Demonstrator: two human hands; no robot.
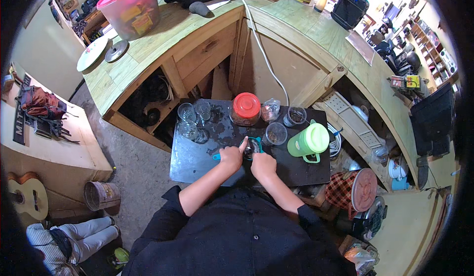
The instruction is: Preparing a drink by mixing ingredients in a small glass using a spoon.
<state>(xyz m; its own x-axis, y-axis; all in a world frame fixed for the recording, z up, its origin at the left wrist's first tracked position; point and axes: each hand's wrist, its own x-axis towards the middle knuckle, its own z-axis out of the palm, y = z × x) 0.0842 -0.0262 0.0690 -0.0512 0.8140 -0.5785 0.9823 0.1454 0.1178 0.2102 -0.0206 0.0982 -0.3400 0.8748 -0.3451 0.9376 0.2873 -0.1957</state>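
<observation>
On the dark table (185, 160) in front of me, a small teal-rimmed strainer (257, 140) sits between my hands, with dark stuff inside. My left hand (232, 158) is closed over its handle, the index finger stretched up along the rim; the teal handle end sticks out beside the hand. Just right of the strainer, my right hand (263, 166) is closed, and what its fingers hold is hidden. Behind are a red-lidded jar (245, 109), a clear plastic bag (270, 110), a clear cup (275, 134) and another cup with dark contents (295, 116).
Several empty glasses (187, 129) stand on the table's left. A light green lidded pitcher (309, 141) stands at its right. A wooden counter (207, 26) wraps around the far side, carrying a pink-rimmed tub (131, 17). A white cable (261, 49) hangs down the corner. A bucket (101, 195) is on the floor.
</observation>
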